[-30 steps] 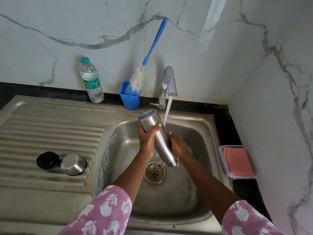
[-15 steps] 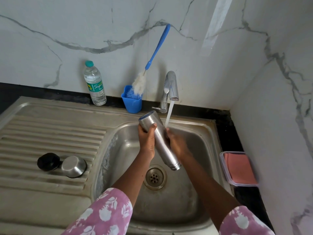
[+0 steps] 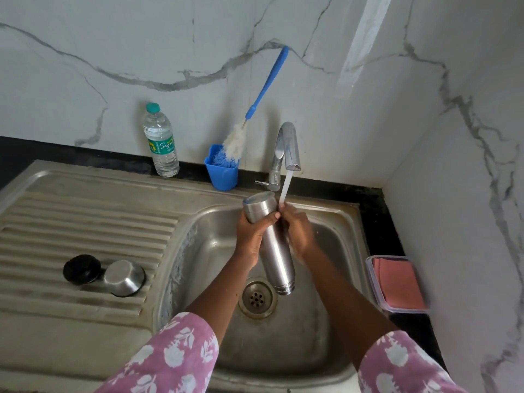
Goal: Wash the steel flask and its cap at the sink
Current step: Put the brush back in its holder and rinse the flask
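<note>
The steel flask [image 3: 279,262] is tilted over the sink basin [image 3: 204,251], its base up by the tap and its threaded mouth down near the drain [image 3: 256,297]. My left hand [image 3: 251,236] grips its upper part from the left. My right hand [image 3: 297,231], blurred, wraps the flask's right side where the water stream [image 3: 285,185] from the tap [image 3: 287,146] lands. The steel cap [image 3: 124,277] and a black stopper [image 3: 81,269] lie side by side on the ribbed drainboard at the left.
A blue-handled bottle brush [image 3: 266,86] stands in a blue holder [image 3: 222,174] behind the basin. A plastic water bottle [image 3: 161,143] stands left of it. A clear container with a pink cloth [image 3: 397,282] sits on the black counter at the right, by the marble wall.
My right hand has slid up the flask from near its lower end to the top, under the stream. The flask has swung a little more upright. The cap and stopper have not moved.
</note>
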